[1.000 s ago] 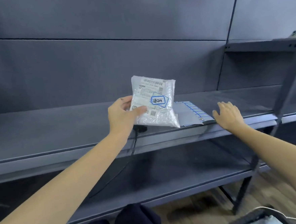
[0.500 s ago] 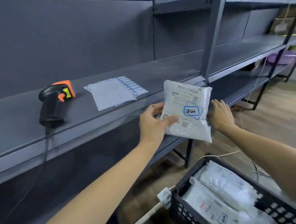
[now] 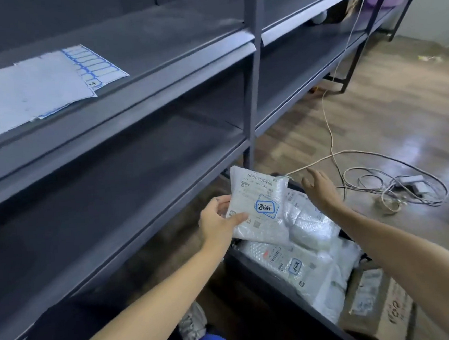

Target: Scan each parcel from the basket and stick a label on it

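In the head view, the left hand (image 3: 219, 220) holds a white bubble-wrap parcel (image 3: 258, 210) above the dark basket (image 3: 263, 281). The parcel's long axis runs from its upper end, near the shelf post, down toward the person, leaning a little to the right. Its printed face looks up at the camera: the barcode is at the far end, and a blue-framed label (image 3: 268, 207) with handwriting sits near the middle. The thumb lies across the front of the near-left edge and the other fingers are curled behind it, so the hold is a narrow pinch. The right hand (image 3: 320, 189) hovers over the far side of the basket with fingers spread and relaxed, holding nothing, just beside the parcel's right edge. More white parcels (image 3: 299, 265) lie inside the basket. A sheet of blue labels (image 3: 88, 65) lies flat on the grey shelf (image 3: 156, 42) at upper left, partly under a white sheet (image 3: 37, 87).
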The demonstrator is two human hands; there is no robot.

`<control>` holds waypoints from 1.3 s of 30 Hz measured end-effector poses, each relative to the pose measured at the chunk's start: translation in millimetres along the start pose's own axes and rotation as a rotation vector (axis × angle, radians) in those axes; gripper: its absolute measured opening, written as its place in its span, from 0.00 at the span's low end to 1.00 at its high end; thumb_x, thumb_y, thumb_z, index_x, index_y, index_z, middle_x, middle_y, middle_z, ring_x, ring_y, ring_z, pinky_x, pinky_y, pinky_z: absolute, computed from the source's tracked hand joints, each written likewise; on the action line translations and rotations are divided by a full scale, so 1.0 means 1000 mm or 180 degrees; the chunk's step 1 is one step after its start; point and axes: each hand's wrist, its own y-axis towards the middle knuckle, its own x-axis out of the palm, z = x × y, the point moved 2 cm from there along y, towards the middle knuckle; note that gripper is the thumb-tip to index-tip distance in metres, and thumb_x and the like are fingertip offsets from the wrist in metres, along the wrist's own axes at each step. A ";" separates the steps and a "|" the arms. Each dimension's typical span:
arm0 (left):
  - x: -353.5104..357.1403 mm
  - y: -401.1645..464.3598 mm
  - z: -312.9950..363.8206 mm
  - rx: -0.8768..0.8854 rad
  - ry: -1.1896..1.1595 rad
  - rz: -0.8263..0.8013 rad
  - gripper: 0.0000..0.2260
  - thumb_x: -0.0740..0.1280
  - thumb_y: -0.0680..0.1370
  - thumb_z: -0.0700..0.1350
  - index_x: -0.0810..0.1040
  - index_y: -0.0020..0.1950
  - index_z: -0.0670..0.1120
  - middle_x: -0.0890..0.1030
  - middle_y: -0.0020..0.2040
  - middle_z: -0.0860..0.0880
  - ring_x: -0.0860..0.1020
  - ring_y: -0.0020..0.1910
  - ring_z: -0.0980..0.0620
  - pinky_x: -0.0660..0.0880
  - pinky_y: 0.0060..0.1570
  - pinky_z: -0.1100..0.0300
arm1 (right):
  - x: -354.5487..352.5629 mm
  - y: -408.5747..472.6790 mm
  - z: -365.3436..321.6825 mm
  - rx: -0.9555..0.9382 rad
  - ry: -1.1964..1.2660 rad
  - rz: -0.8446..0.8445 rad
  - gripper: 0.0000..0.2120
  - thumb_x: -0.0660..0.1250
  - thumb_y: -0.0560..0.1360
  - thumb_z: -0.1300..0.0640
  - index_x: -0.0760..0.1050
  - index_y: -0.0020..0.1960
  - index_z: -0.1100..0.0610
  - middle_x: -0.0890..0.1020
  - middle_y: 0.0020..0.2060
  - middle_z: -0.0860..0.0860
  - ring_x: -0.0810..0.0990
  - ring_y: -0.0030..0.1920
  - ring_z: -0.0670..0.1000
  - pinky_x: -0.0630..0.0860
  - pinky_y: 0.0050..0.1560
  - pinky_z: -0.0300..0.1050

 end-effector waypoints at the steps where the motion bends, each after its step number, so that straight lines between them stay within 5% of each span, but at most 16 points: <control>1: 0.005 -0.002 -0.012 -0.0103 -0.0007 -0.0038 0.19 0.77 0.64 0.32 0.79 0.50 0.45 0.83 0.47 0.51 0.81 0.47 0.54 0.78 0.48 0.61 | 0.002 -0.002 0.003 0.0062 0.0139 -0.0055 0.19 0.58 0.81 0.57 0.68 0.71 0.61 0.73 0.67 0.57 0.69 0.69 0.57 0.64 0.62 0.43; 3: 0.015 -0.007 -0.033 -0.0332 0.0027 -0.0150 0.18 0.76 0.64 0.30 0.78 0.49 0.45 0.83 0.45 0.51 0.81 0.45 0.53 0.77 0.44 0.66 | 0.010 0.000 0.008 0.0135 0.0487 -0.0343 0.16 0.58 0.82 0.55 0.73 0.66 0.59 0.78 0.59 0.54 0.74 0.64 0.56 0.65 0.55 0.41; 7: 0.034 -0.017 -0.063 -0.0556 0.0313 -0.0478 0.19 0.78 0.64 0.33 0.78 0.48 0.49 0.83 0.47 0.51 0.81 0.49 0.53 0.78 0.50 0.58 | 0.031 -0.007 0.013 0.0081 0.0994 -0.1717 0.19 0.62 0.78 0.44 0.77 0.62 0.53 0.81 0.56 0.47 0.78 0.60 0.49 0.69 0.66 0.46; 11: 0.053 -0.021 -0.064 -0.0536 0.0363 -0.0721 0.19 0.78 0.65 0.33 0.78 0.52 0.44 0.81 0.44 0.54 0.78 0.42 0.63 0.72 0.41 0.74 | 0.042 -0.019 0.014 -0.0247 0.0425 -0.2757 0.30 0.69 0.65 0.29 0.72 0.62 0.43 0.78 0.55 0.42 0.76 0.56 0.44 0.70 0.60 0.42; 13: 0.060 -0.024 -0.063 -0.0511 0.0465 -0.0864 0.19 0.78 0.66 0.35 0.78 0.52 0.46 0.80 0.45 0.55 0.78 0.44 0.61 0.72 0.43 0.75 | 0.040 -0.017 0.026 -0.0207 0.0427 -0.2720 0.35 0.74 0.59 0.30 0.72 0.59 0.45 0.79 0.51 0.45 0.78 0.52 0.48 0.75 0.53 0.46; 17: 0.065 -0.026 -0.069 -0.0429 0.0825 -0.1047 0.17 0.76 0.71 0.41 0.75 0.55 0.54 0.78 0.51 0.58 0.77 0.52 0.58 0.72 0.56 0.64 | 0.021 -0.014 0.069 0.0135 0.0436 -0.2789 0.23 0.78 0.66 0.51 0.72 0.57 0.50 0.80 0.38 0.48 0.77 0.38 0.49 0.71 0.37 0.40; 21: 0.058 -0.024 -0.073 -0.0329 0.1058 -0.1017 0.15 0.73 0.74 0.41 0.75 0.57 0.52 0.77 0.55 0.56 0.74 0.59 0.56 0.69 0.62 0.60 | 0.003 -0.021 0.126 0.0578 -0.0013 -0.2647 0.31 0.79 0.65 0.50 0.68 0.62 0.50 0.80 0.44 0.51 0.77 0.39 0.50 0.73 0.38 0.43; 24: 0.050 -0.024 -0.075 -0.0355 0.1218 -0.1009 0.15 0.71 0.75 0.41 0.75 0.60 0.50 0.77 0.56 0.56 0.74 0.60 0.57 0.68 0.63 0.62 | -0.008 -0.037 0.154 0.0685 -0.0132 -0.2524 0.25 0.76 0.69 0.57 0.66 0.60 0.52 0.75 0.43 0.48 0.74 0.36 0.48 0.71 0.33 0.37; 29: 0.045 -0.024 -0.083 -0.0375 0.1324 -0.0982 0.13 0.71 0.75 0.40 0.75 0.59 0.50 0.77 0.58 0.55 0.74 0.62 0.56 0.68 0.65 0.60 | 0.002 -0.056 0.166 0.0811 0.0115 -0.2607 0.18 0.75 0.69 0.65 0.70 0.52 0.57 0.77 0.46 0.54 0.77 0.44 0.52 0.78 0.44 0.46; 32: 0.042 -0.025 -0.084 -0.0348 0.1420 -0.0953 0.14 0.70 0.76 0.41 0.76 0.60 0.49 0.77 0.61 0.53 0.73 0.64 0.55 0.68 0.67 0.56 | 0.019 -0.063 0.160 0.0603 -0.0403 -0.2357 0.16 0.73 0.68 0.69 0.68 0.47 0.58 0.75 0.43 0.51 0.74 0.41 0.48 0.75 0.44 0.42; 39: 0.032 -0.025 -0.079 -0.0050 0.1933 -0.0919 0.17 0.68 0.78 0.42 0.73 0.67 0.48 0.74 0.66 0.52 0.71 0.66 0.53 0.65 0.62 0.64 | 0.052 -0.087 0.175 0.1053 -0.0878 -0.2218 0.24 0.73 0.71 0.59 0.68 0.63 0.63 0.72 0.42 0.48 0.72 0.41 0.45 0.68 0.36 0.33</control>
